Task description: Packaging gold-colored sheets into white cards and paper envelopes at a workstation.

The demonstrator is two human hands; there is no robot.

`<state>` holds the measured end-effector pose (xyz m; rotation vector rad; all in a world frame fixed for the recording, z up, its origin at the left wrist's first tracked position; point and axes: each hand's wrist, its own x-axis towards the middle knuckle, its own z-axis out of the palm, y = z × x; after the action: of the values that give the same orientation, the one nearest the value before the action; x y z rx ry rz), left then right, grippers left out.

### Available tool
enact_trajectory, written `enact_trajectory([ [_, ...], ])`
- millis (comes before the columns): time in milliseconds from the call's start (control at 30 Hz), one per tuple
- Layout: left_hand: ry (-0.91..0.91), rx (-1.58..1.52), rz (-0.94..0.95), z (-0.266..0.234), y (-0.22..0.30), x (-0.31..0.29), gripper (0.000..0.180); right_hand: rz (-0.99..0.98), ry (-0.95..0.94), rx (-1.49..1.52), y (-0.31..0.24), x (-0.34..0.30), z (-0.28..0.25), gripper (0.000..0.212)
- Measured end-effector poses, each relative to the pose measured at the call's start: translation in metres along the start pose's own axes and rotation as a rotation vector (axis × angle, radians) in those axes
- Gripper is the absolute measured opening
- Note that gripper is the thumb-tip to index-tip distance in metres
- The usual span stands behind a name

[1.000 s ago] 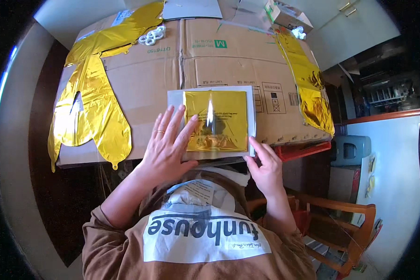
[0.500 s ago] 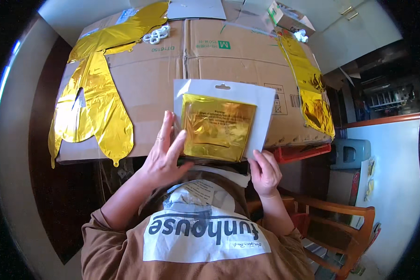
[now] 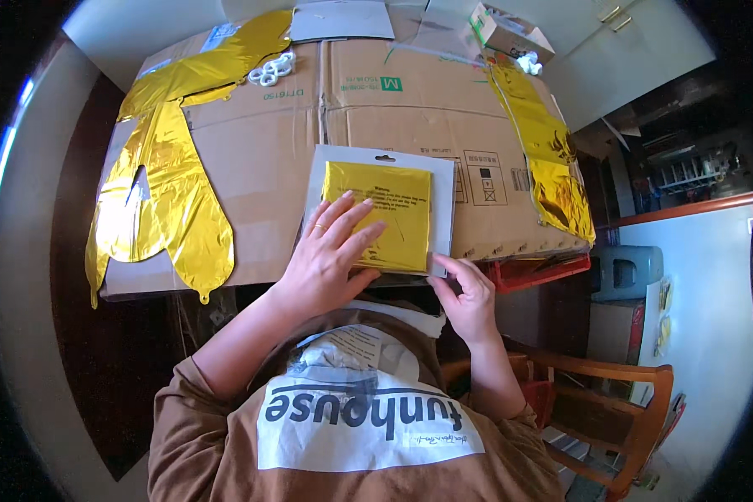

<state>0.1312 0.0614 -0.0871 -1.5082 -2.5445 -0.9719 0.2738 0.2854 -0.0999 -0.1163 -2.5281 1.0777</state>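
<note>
A flat packet of folded gold foil [image 3: 410, 222] rests on a white hang-hole card [image 3: 442, 201] at the near edge of the cardboard surface. My left hand [image 3: 326, 255] lies across the packet's left part, fingers spread and holding nothing. At the card's lower right corner, my right hand [image 3: 467, 297] pinches the edge between thumb and forefinger. Left of them a flat gold foil balloon [image 3: 197, 222] with small tabs is spread out.
Cardboard [image 3: 259, 167] covers the work surface. More gold foil [image 3: 552, 167] lies along its right side, and another gold piece [image 3: 217, 63] at the far left beside white rings [image 3: 272, 69]. An open box [image 3: 510, 33] stands far right; a wooden chair [image 3: 627, 376] is near right.
The packet and card have turned straighter and settled lower against the surface. My left hand has moved from the card's left edge onto the foil; my right hand still grips the corner.
</note>
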Motion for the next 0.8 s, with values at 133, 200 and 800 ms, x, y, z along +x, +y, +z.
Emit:
enact_trajectory([
  [133,-0.002,-0.031,-0.022,0.007,-0.004,0.002,0.068,0.043,-0.004,0.021,0.0,0.001,-0.002,0.04],
  [200,0.004,-0.038,-0.027,0.007,-0.006,0.002,0.067,0.076,-0.017,0.037,-0.001,0.002,-0.002,0.041],
  [800,0.048,-0.083,-0.103,0.012,-0.023,0.014,0.061,-0.08,-0.35,0.007,-0.031,0.265,0.02,0.023],
])
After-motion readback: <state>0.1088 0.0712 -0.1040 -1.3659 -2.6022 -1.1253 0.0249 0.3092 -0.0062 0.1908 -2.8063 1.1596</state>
